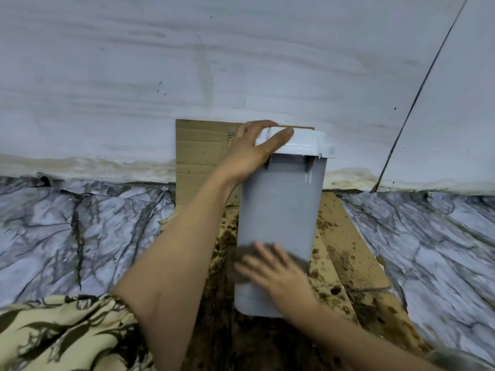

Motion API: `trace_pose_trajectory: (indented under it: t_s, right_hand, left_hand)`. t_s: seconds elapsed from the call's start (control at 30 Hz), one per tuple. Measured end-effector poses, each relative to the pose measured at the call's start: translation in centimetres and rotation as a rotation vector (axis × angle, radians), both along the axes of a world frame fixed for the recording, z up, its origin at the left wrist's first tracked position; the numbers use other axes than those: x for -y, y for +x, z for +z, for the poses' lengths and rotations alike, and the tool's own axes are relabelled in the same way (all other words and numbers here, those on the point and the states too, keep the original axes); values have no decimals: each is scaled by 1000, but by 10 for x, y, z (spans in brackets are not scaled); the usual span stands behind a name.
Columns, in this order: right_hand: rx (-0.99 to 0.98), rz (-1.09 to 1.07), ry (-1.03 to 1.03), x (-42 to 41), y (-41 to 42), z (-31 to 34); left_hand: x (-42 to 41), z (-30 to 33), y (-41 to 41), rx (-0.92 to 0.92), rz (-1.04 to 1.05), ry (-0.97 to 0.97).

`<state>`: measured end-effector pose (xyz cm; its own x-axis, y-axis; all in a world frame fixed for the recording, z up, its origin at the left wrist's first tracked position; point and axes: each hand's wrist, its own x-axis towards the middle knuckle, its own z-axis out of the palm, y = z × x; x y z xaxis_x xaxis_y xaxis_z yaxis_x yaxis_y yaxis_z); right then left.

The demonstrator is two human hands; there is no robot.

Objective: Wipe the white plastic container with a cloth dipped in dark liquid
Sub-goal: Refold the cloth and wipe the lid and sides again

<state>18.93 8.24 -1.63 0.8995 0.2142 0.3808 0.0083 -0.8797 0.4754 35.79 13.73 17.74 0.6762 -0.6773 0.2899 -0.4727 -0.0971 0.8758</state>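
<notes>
Smooth tall white plastic container (pixel 281 204) gripped at rim by left hand (pixel 251 151); dark cloth (pixel 246 263), blurred, pressed flat by right hand (pixel 278 271), fingers spread. Stained cardboard (pixel 345 253) beneath.

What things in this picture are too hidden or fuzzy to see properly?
- Cloth, head view: mostly under the blurred right hand; its shape and wetness cannot be told.
- Container top, head view: partly covered by the left hand.
- Container's far side: faces away from the camera.
- Dark liquid: no bowl or bottle of it in view.
- Cardboard: its near part is cut off by the arms and the bottom edge.
</notes>
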Motion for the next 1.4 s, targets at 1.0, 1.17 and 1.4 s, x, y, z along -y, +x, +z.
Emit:
trace_pose_trajectory:
  t_s: [1.0, 1.17, 1.4]
  right_hand:
    - [419, -151, 1516, 43, -5, 19]
    - [211, -397, 1876, -27, -75, -94]
    - [471, -464, 1923, -4, -30, 0]
  left_hand:
    - [22, 4, 6, -43, 84, -29]
    - [18, 1, 5, -44, 80, -25]
    - [13, 1, -3, -23, 93, -32]
